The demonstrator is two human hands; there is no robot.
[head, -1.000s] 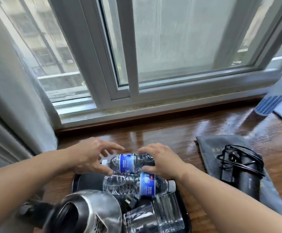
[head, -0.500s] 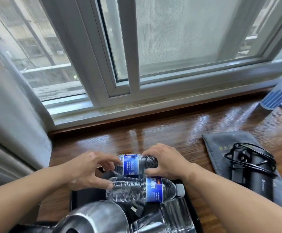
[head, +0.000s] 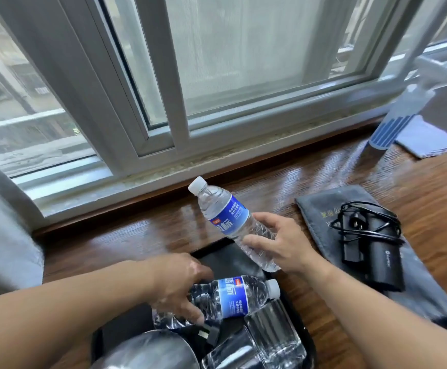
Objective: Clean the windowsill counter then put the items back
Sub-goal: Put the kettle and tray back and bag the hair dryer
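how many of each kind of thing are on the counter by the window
water bottle: 2
spray bottle: 1
glass: 2
kettle: 1
tray: 1
cloth: 1
grey pouch: 1
black device with cord: 1
total: 10

The bare left forearm [head: 70,312] lies at 8 o'clock and the bare right forearm [head: 382,318] at 5 o'clock, both uncovered out to the frame edge. The bare left hand [head: 179,286] is smeared by blur. The bare right hand [head: 278,246] shows sharply, knuckles and fingers plainly outlined.
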